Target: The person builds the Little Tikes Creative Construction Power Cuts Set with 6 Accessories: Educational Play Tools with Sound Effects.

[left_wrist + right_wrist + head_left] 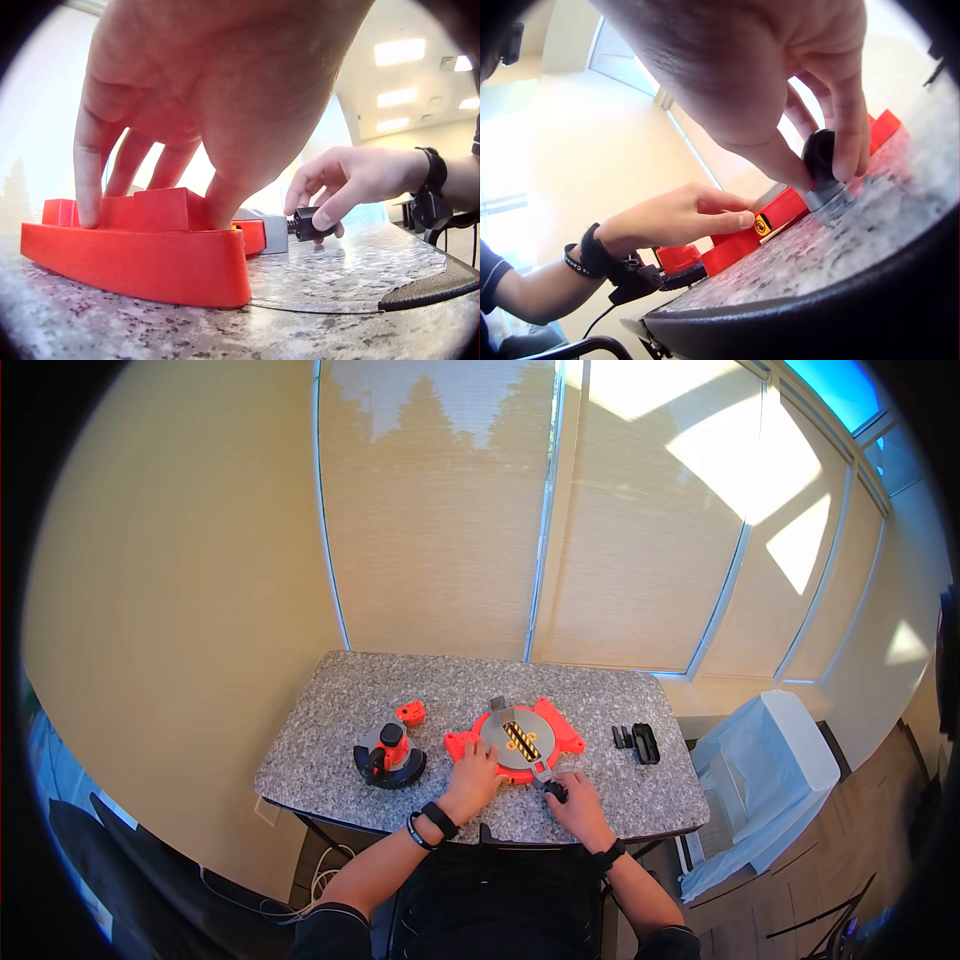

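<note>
A red base point(562, 728) with a grey round plate point(541, 732) and a black-and-yellow striped strip lies on the table. Its red side point(135, 264) fills the lower left wrist view. My left hand point(473, 784) point(195, 90) rests on the base's left part, fingers extended downward; its thumb lies along the front edge in the right wrist view. A black knob point(556, 792) point(311, 225) point(820, 154) sticks out at the front of the base, and my right hand point(583, 816) point(780, 90) pinches it between thumb and fingers.
Left of the base stands a red and black saw part point(392, 756), with a small red block point(411, 713) behind it. Black pieces point(623, 738) and a black tray-like part point(647, 744) lie to the right. Beyond the table's right edge is a bin with a pale liner point(775, 760).
</note>
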The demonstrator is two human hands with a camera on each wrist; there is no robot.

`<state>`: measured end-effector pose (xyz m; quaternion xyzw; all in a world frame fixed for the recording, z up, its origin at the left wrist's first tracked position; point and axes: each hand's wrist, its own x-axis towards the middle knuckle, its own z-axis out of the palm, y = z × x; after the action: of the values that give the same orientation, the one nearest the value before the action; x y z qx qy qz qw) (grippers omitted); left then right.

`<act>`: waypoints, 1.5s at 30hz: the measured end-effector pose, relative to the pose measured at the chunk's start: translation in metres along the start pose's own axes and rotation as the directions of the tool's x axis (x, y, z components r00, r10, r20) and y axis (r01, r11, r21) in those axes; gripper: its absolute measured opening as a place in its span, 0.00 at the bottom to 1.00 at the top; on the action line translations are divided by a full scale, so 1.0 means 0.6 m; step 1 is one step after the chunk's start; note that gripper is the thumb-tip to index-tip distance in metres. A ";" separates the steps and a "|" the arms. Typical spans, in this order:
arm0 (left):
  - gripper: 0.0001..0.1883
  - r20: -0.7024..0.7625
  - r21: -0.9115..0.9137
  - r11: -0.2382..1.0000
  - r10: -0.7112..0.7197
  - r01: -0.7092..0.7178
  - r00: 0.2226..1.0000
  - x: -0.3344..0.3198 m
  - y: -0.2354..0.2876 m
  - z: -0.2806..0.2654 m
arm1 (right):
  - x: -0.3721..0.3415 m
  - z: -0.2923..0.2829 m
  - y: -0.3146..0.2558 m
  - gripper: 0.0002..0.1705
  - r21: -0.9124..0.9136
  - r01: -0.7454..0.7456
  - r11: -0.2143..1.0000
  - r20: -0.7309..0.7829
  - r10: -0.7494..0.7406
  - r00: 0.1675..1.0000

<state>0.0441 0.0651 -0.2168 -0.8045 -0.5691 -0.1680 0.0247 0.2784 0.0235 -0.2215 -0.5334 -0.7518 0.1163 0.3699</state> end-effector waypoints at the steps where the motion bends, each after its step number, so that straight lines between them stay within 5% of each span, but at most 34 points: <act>1: 0.35 -0.001 0.002 1.000 -0.001 0.001 1.000 0.000 0.000 0.001 | 0.000 0.001 0.001 0.19 -0.007 -0.003 1.000 0.001 0.003 1.000; 45: 0.35 -0.007 0.011 1.000 0.010 -0.010 1.000 -0.001 -0.001 0.002 | 0.005 -0.010 -0.017 0.22 -0.036 -0.003 0.999 0.041 0.004 0.999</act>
<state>0.0437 0.0653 -0.2184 -0.8065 -0.5661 -0.1677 0.0321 0.2746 0.0207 -0.2103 -0.5386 -0.7603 0.1145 0.3446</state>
